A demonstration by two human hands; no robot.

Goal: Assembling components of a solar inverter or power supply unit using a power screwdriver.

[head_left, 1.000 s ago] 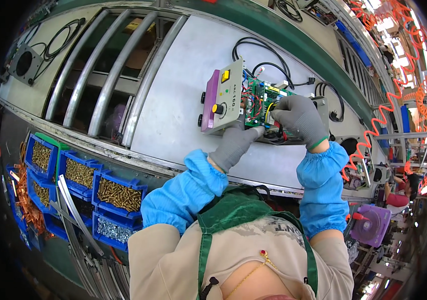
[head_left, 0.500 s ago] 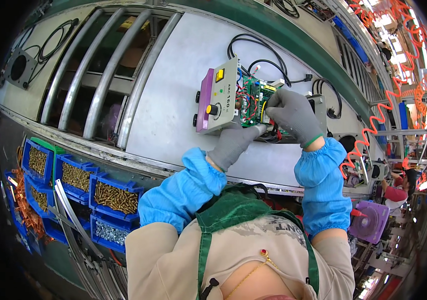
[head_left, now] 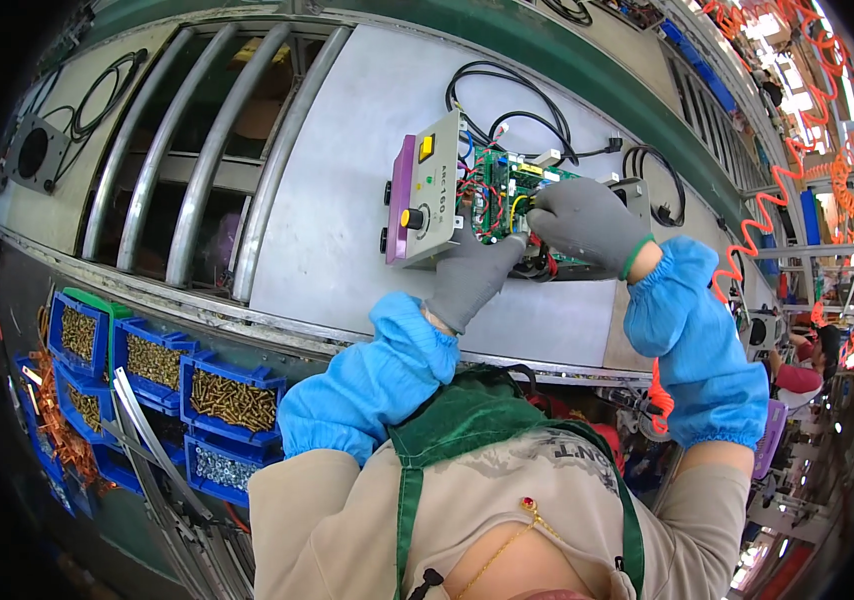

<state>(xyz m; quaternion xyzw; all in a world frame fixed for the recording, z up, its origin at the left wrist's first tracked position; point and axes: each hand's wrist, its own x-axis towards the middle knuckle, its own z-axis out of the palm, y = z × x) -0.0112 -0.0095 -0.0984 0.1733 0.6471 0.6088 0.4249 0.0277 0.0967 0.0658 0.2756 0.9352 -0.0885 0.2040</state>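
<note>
An uncased welding machine (head_left: 434, 190) rests on the pale worktop, its grey front panel with a purple edge facing left. Behind the panel lies a green circuit board (head_left: 492, 205) with red, yellow and black wires. My left hand (head_left: 472, 280), gloved in grey, grips the machine's near side beside the front panel, thumb along the board's near edge. Over the board's right part, my gloved right hand (head_left: 587, 228) has its fingers pressed together by a yellow wire (head_left: 514, 212). Whatever is between those fingertips is hidden.
A black power cord (head_left: 537, 80) coils behind the machine. Metal rollers (head_left: 212, 160) lie to the left. Blue bins (head_left: 232, 395) of brass screws and other fasteners stand at lower left. Orange coiled hoses (head_left: 797, 190) hang at right; a person (head_left: 802, 370) is farther off.
My right hand has turned, its wrist and forearm swinging right while the fingertips shift slightly left over the board. My left hand has edged up against the front panel. The machine appears slightly left.
</note>
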